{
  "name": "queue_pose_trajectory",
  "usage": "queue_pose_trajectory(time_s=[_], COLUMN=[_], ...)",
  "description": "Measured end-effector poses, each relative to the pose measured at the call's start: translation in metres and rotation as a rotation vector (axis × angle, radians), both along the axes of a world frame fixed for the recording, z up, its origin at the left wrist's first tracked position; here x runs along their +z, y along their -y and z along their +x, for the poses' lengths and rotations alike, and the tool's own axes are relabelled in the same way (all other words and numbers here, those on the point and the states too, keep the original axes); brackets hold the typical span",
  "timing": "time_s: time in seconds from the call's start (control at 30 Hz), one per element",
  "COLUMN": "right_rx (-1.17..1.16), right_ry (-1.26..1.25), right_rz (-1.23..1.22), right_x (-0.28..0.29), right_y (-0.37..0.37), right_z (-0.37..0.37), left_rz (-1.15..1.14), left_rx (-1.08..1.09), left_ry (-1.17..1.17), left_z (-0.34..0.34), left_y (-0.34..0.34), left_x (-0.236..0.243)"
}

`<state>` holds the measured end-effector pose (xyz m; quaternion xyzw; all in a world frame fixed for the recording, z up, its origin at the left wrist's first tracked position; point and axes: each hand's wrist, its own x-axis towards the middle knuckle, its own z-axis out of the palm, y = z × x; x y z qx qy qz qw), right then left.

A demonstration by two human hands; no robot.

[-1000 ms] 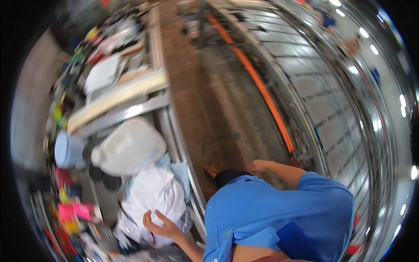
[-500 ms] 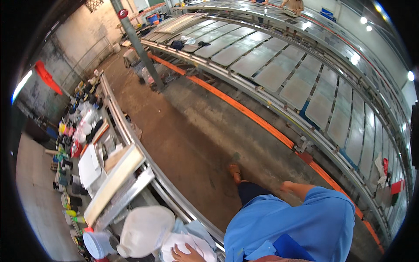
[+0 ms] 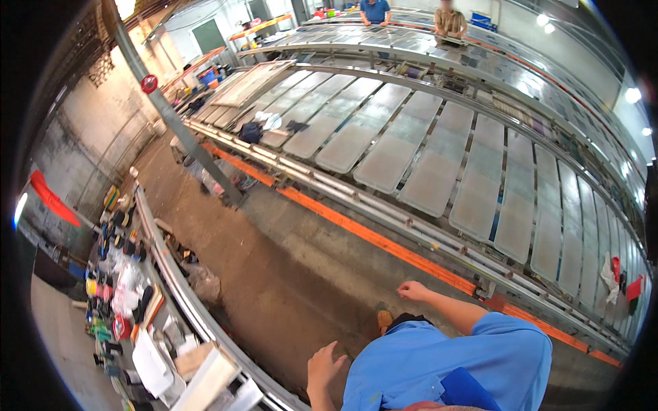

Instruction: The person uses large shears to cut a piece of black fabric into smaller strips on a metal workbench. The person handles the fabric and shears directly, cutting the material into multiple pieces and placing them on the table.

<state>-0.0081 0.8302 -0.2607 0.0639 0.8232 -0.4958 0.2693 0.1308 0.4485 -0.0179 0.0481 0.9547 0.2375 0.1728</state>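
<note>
My left hand [image 3: 325, 368] hangs low over the brown floor, its fingers apart and holding nothing. It is close to the metal rail [image 3: 255, 385] of the cluttered bench on the left. Farther forward and to the right, my right hand [image 3: 413, 290] hangs above the floor in front of me. Its fingers are loosely bent, with nothing visible in them. The orange rail [image 3: 384, 236] along the long printing table is the nearest thing beyond it. Rows of flat grey panels [image 3: 428, 154] cover that table.
On the left bench are white trays [image 3: 151, 363], wooden frames [image 3: 205, 377], plastic bags and several containers. A grey post [image 3: 175, 113] rises by the table's far left. Dark cloth [image 3: 251, 132] lies on its near edge. Two people [image 3: 375, 12] stand at a farther table.
My left hand has come off the white cloth on the bench and now hangs over the floor. My right hand has swung forward and left. My view has shifted; the white jug is out of sight.
</note>
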Motion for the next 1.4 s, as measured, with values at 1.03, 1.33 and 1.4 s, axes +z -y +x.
queue_pose_trajectory(time_s=[1.03, 1.33, 1.4], right_rx=[-0.210, -0.554, -0.616], right_ry=[-0.608, -0.736, -0.782], right_rz=[-0.179, 0.403, 0.651], right_x=[0.203, 0.097, 0.099], right_y=[0.288, 0.212, 0.224], right_z=[-0.552, -0.827, -0.861], left_rz=[-0.122, -0.008, -0.173], left_rx=[-0.004, 0.017, -0.089], left_ry=[0.043, 0.220, 0.105], left_z=[-0.529, -0.676, -0.704], left_y=[0.269, 0.267, 0.288], left_x=[-0.015, 0.000, 0.012])
